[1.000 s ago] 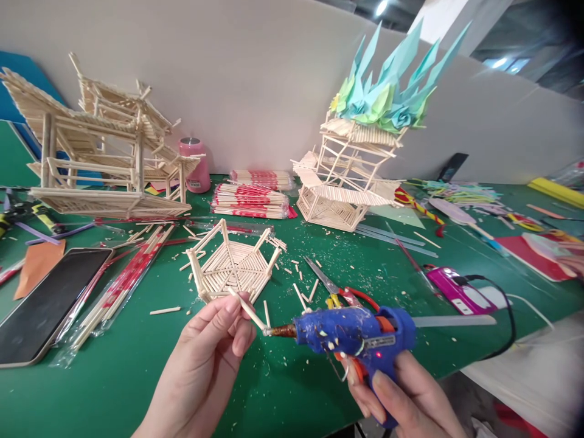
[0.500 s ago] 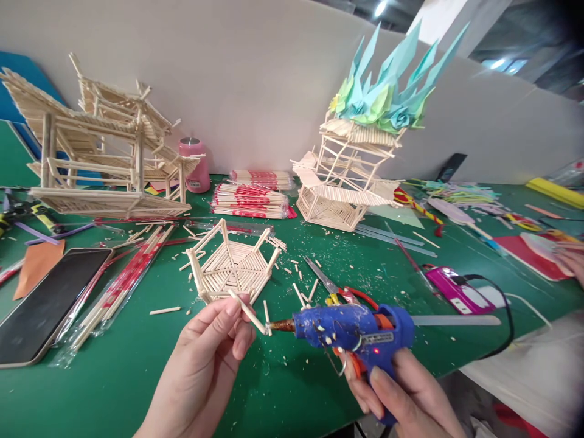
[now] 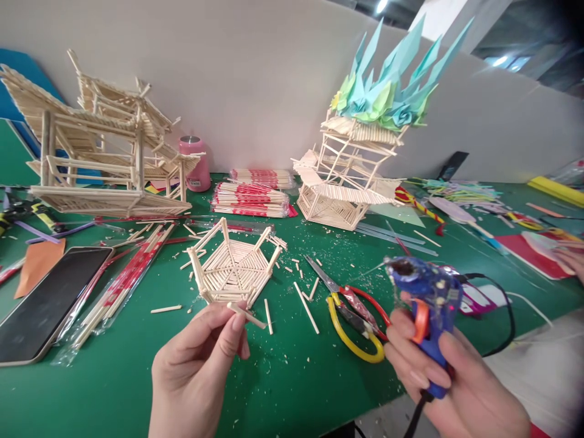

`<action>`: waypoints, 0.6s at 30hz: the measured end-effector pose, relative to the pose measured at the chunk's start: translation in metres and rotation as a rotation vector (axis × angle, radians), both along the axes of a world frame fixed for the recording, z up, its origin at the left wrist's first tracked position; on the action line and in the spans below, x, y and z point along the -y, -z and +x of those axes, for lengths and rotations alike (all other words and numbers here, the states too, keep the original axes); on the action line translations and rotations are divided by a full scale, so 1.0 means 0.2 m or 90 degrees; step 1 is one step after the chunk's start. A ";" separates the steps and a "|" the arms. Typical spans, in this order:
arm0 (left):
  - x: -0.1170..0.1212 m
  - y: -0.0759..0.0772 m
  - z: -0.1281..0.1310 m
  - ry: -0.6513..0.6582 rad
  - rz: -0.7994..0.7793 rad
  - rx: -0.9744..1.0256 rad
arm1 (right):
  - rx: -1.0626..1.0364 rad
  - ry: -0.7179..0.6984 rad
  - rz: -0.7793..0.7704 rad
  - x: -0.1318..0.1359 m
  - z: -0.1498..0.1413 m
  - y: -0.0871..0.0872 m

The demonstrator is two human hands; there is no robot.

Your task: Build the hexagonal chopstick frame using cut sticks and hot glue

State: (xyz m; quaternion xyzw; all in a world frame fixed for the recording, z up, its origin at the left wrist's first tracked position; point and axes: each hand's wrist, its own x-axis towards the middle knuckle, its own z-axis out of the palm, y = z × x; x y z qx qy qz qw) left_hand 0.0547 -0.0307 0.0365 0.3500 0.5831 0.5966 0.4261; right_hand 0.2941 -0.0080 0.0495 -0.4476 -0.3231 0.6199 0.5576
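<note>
Between the thumb and fingers of my left hand (image 3: pixel 205 353) is a short wooden stick (image 3: pixel 249 316), just in front of a hexagonal stick frame (image 3: pixel 235 271) with short uprights at its corners. My right hand (image 3: pixel 438 371) is wrapped round a blue glue gun (image 3: pixel 429 304) with an orange trigger; its nozzle is turned away and its cord hangs below. A thin glue strand trails left from the gun. Scissors (image 3: pixel 360 322) with red and yellow handles lie between my hands, beside loose cut sticks (image 3: pixel 306 308).
Two stick-built models, a house (image 3: pixel 114 198) at left and a tower (image 3: pixel 337 201) topped with paper leaves, stand behind. Bundled sticks (image 3: pixel 250 201), a pink bottle (image 3: pixel 195 164), a phone (image 3: pixel 50 304) and a pink power strip (image 3: pixel 474 298) surround the work. Another person's hand (image 3: pixel 572 255) shows at the right edge.
My right hand has drawn the glue gun away from the stick, to the right, and turned it. My left hand still holds the stick, slightly lower. The scissors are now more fully uncovered.
</note>
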 end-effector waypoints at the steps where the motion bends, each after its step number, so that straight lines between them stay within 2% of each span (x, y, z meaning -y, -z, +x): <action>1: 0.01 0.00 0.00 -0.013 0.018 -0.029 | -0.007 0.029 0.001 -0.01 0.01 0.00; 6: 0.04 0.02 0.00 -0.159 0.103 -0.055 | 0.006 0.147 -0.007 -0.10 0.09 0.02; 10: 0.07 0.04 -0.05 -0.229 0.075 0.001 | 0.155 0.205 -0.061 -0.18 0.17 0.09; 12: 0.06 0.05 -0.09 -0.220 0.019 0.073 | 0.270 0.217 -0.078 -0.22 0.22 0.15; 14: 0.05 0.05 -0.11 -0.173 -0.051 0.172 | 0.395 0.187 -0.067 -0.26 0.26 0.20; 18: 0.01 0.05 -0.11 -0.134 -0.168 0.343 | 0.535 0.140 -0.063 -0.34 0.33 0.28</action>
